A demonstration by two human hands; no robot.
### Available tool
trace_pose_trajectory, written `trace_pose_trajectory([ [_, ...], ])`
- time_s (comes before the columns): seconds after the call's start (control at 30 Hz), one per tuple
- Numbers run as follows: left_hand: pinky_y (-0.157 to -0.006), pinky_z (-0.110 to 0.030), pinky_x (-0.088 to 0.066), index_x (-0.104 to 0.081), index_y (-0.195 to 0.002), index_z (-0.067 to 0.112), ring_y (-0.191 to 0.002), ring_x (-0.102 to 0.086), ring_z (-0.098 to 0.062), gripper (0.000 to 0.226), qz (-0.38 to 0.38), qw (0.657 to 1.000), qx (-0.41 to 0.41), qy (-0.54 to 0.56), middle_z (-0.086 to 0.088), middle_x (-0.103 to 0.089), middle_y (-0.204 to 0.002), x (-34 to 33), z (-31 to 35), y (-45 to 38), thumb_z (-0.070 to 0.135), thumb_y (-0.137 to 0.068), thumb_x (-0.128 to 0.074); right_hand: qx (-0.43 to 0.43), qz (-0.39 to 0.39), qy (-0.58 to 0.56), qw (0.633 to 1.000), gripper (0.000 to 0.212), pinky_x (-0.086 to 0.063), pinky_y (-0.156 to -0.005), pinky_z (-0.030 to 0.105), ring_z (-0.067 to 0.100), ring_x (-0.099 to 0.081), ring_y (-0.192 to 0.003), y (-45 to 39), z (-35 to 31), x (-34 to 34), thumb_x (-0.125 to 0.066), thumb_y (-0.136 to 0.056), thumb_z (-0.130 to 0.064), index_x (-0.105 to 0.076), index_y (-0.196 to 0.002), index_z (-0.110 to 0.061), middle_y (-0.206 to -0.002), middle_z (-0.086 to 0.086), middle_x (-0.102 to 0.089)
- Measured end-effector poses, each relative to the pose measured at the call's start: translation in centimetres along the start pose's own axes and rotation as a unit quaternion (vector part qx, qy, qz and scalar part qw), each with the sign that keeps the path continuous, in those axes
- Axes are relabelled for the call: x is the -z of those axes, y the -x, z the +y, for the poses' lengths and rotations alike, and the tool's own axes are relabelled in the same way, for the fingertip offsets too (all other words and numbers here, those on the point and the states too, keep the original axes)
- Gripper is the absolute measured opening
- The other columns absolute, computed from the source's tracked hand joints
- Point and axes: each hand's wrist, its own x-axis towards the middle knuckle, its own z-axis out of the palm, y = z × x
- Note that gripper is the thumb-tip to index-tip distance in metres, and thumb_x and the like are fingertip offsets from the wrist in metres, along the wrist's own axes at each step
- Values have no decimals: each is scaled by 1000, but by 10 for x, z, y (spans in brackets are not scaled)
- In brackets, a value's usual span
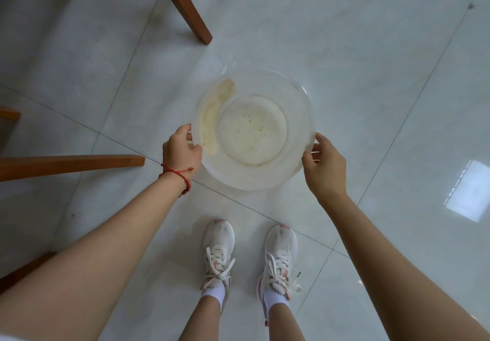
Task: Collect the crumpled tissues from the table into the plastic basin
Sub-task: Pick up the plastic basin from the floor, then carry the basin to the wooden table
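A round clear plastic basin (299,107) sits low over the pale tiled floor in front of my feet. It holds no tissues; a yellowish stain runs along its left inner wall and small specks dot its bottom. My left hand (181,150), with a red string on the wrist, grips the basin's left rim. On the right rim my right hand (323,165) is closed with the thumb over the edge. No tissues and no table top are in view.
A brown wooden furniture leg (189,9) slants down at the top middle. Another wooden leg (71,164) lies along the left edge, with more wood at the lower left. My two white sneakers (249,258) stand below the basin. The floor is glossy grey tile.
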Motion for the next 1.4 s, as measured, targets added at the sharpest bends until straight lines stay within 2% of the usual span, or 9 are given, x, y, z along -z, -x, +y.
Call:
trace_pose_trajectory([
  [0.1, -82, -29, -44, -53, -123, 4, -99, -61, -34, 42, 5, 1000, 9, 28, -19, -63, -116, 18, 9, 22, -3, -81, -54, 14, -8, 3, 1000, 33, -41, -59, 14, 10, -57, -71, 19, -14, 17, -47, -89, -12, -52, -121, -18, -97, 5, -63],
  [0.23, -80, -30, -45, -57, -118, 5, -90, -62, -34, 42, 3, 997, 13, 70, -19, -65, -110, 50, 27, 53, -6, -78, -55, 24, -2, -5, 1000, 33, -45, -70, 25, 16, -60, -77, 49, -42, 49, -48, -89, -14, -53, -121, -19, -100, 8, -65],
  [0.33, -78, -28, -45, -58, -117, 5, -79, -59, -26, 42, 0, 997, 6, 74, -18, -66, -108, 75, 44, 76, -6, -77, -55, 25, 10, -19, 999, 31, -49, -72, 29, 17, -61, -79, 74, -62, 74, -48, -90, -16, -54, -120, -20, -101, 8, -65],
  [0.53, -81, -32, -49, -55, -121, 4, -81, -60, -25, 45, 0, 993, -5, 114, -18, -65, -109, 141, 85, 127, -4, -77, -60, 39, 20, -34, 998, 31, -44, -64, 16, 13, -61, -78, 130, -112, 133, -50, -89, -16, -55, -119, -23, -100, 4, -65],
  [0.73, -82, -27, -46, -55, -123, 6, -83, -60, -22, 47, 6, 988, -17, 155, -10, -65, -104, 213, 130, 182, -4, -77, -60, 70, 30, -45, 996, 30, -48, -70, 27, 14, -62, -79, 186, -174, 192, -51, -89, -16, -56, -119, -21, -96, 3, -65],
  [0.97, -79, -26, -48, -53, -124, 7, -86, -59, -19, 46, 13, 981, -38, 188, -12, -66, -106, 288, 163, 259, 0, -80, -61, 116, 34, -21, 992, 29, -45, -63, 23, 10, -61, -74, 244, -242, 252, -49, -91, -20, -57, -119, -20, -83, 4, -67],
  [1.13, -79, -25, -49, -52, -126, 10, -92, -59, -17, 48, 23, 975, -43, 216, -8, -65, -108, 327, 172, 300, 5, -80, -63, 139, 10, -16, 990, 20, -51, -66, 33, 19, -63, -73, 281, -281, 285, -46, -93, -23, -61, -107, -21, -74, 5, -67],
  [1.33, -84, -47, -55, -52, -125, 7, -91, -64, -28, 52, 51, 969, -15, 243, -11, -65, -105, 360, 181, 321, 5, -75, -68, 167, -26, 12, 986, 22, -50, -64, 29, 8, -62, -69, 300, -317, 310, -44, -94, -27, -61, -105, -19, -72, -9, -63],
  [1.4, -82, -43, -55, -53, -124, 5, -89, -63, -27, 50, 70, 967, -8, 245, -10, -64, -102, 367, 184, 323, 7, -76, -68, 177, -40, 20, 983, 22, -49, -64, 27, 6, -61, -70, 300, -329, 315, -45, -94, -27, -61, -106, -17, -72, -10, -62],
])
